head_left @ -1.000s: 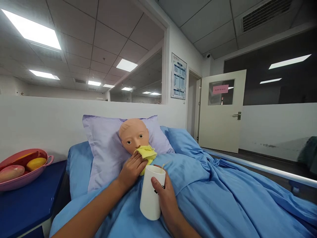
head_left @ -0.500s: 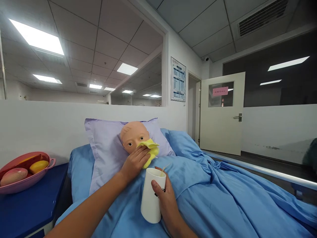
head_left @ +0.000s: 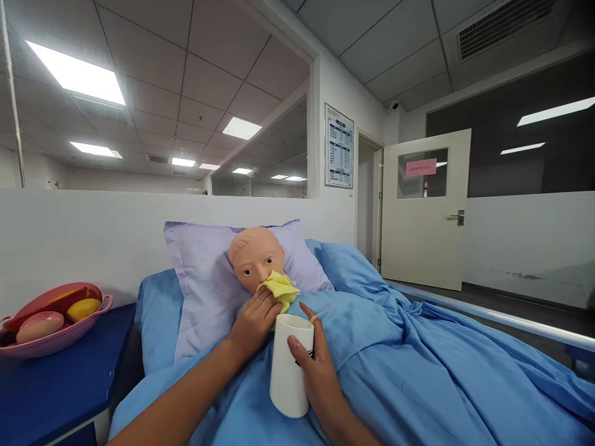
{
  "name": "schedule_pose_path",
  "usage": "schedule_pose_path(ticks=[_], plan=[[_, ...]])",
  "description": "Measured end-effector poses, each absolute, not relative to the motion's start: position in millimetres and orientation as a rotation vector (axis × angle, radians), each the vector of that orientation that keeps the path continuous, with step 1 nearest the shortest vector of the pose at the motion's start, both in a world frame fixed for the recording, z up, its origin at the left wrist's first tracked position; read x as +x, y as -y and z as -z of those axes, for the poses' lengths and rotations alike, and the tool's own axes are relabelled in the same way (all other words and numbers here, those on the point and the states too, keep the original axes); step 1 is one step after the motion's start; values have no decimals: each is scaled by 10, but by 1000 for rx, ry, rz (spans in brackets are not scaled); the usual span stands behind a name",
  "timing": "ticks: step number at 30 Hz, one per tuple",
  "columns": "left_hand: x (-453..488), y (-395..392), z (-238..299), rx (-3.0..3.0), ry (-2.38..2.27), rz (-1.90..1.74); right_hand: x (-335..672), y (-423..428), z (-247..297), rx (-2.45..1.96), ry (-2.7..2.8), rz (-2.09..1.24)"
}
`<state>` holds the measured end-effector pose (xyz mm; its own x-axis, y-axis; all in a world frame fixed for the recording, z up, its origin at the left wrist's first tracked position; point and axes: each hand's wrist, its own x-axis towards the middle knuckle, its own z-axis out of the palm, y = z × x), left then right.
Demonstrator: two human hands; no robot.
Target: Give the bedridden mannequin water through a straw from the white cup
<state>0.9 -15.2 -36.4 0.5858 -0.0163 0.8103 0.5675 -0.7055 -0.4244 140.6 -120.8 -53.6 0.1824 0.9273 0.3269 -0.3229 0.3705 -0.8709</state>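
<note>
My left hand (head_left: 255, 319) holds a yellow cloth (head_left: 282, 288) against the mouth and chin of a mannequin (head_left: 255, 248), whose bald head rests on a lilac pillow (head_left: 199, 266). The cloth covers its mouth. In my right hand (head_left: 320, 368) is a white cup (head_left: 290, 371), gripped round its side with the thumb in front and the index finger up by the rim. A thin pale straw (head_left: 321, 313) sticks out of the cup toward the right. What is inside the cup is hidden.
Blue bedding (head_left: 409, 371) covers the mannequin's body. On the left, a dark blue bedside cabinet (head_left: 60, 396) bears a pink basket (head_left: 60, 344) of fruit. A metal bed rail (head_left: 502, 317) runs along the right side, with an open door (head_left: 423, 241) beyond.
My left hand and the cloth have shifted slightly down from the nose toward the mouth and chin. My right index finger has lifted near the straw, which leans farther right.
</note>
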Motion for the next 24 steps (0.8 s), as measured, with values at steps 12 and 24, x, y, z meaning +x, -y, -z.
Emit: schedule_pose_path(ticks=[12,24], plan=[[-122,311,521,-2323,457,1232,1420,1179,592,-672,1064,-1035],[-77,108,353,-2145,376,1189,1415,1152,628,-766,1063,-999]])
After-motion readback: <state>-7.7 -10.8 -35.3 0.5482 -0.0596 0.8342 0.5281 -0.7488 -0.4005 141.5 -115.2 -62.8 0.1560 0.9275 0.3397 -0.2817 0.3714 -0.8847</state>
